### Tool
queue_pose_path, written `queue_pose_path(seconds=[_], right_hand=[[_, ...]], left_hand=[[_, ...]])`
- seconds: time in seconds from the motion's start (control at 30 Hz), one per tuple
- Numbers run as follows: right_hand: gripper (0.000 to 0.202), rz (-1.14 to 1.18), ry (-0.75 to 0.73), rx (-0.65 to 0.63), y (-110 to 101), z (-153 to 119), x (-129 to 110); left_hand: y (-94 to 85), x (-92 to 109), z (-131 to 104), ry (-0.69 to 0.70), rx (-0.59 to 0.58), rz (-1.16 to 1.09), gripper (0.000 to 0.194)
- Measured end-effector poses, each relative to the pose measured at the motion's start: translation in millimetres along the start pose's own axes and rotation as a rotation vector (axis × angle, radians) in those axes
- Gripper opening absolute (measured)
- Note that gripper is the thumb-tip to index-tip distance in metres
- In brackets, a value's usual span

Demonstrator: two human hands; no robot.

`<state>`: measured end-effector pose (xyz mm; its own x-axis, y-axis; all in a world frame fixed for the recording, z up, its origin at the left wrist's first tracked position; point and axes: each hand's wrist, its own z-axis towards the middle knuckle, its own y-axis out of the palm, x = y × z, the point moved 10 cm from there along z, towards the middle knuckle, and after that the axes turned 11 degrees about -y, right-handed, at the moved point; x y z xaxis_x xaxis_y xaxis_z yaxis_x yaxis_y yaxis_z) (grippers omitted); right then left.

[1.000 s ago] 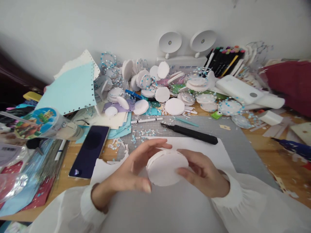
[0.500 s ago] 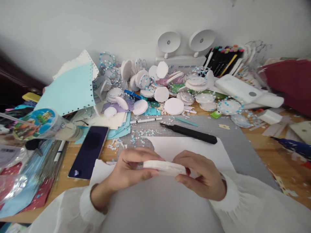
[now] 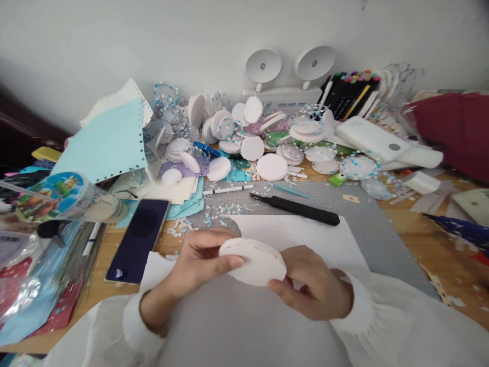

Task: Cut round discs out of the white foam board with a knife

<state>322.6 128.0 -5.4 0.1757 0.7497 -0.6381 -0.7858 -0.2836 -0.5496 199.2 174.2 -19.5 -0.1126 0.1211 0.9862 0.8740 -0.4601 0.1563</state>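
Observation:
A thick white disc (image 3: 254,265), which looks like layered paper or foam, is held tilted between my two hands above a white paper sheet (image 3: 237,321). My left hand (image 3: 202,260) grips its left edge, thumb on the near face and fingers behind. At the right edge, my right hand (image 3: 309,280) pinches the rim between thumb and curled fingers. Beyond the hands, a black craft knife (image 3: 300,210) lies across the paper and the grey cutting mat (image 3: 367,219).
White discs (image 3: 272,167), several ringed with blue dots, are heaped along the wall. A phone (image 3: 139,239), a lidded drink cup (image 3: 69,196) and turquoise paper (image 3: 103,140) lie left. On the right are a blue pen-like tool (image 3: 458,228) and a white device (image 3: 376,140).
The disc has been tipped so its flat face now shows, where its edge faced me before. My right fingers have shifted slightly down along the rim.

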Motion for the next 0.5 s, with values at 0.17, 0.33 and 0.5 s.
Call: queue_pose_path(seconds=[0.17, 0.33, 0.5], right_hand=[[0.043, 0.257, 0.239, -0.005, 7, -6, 16], [0.050, 0.727, 0.530, 0.024, 22, -17, 34], [0.050, 1.059, 0.692, 0.001, 45, -23, 34]], left_hand=[[1.3, -11, 0, -0.073, -0.030, -0.123, 0.019], [16.8, -17, -4, -0.102, -0.173, -0.120, 0.106], [16.6, -18, -6, -0.087, -0.162, 0.019, 0.116]])
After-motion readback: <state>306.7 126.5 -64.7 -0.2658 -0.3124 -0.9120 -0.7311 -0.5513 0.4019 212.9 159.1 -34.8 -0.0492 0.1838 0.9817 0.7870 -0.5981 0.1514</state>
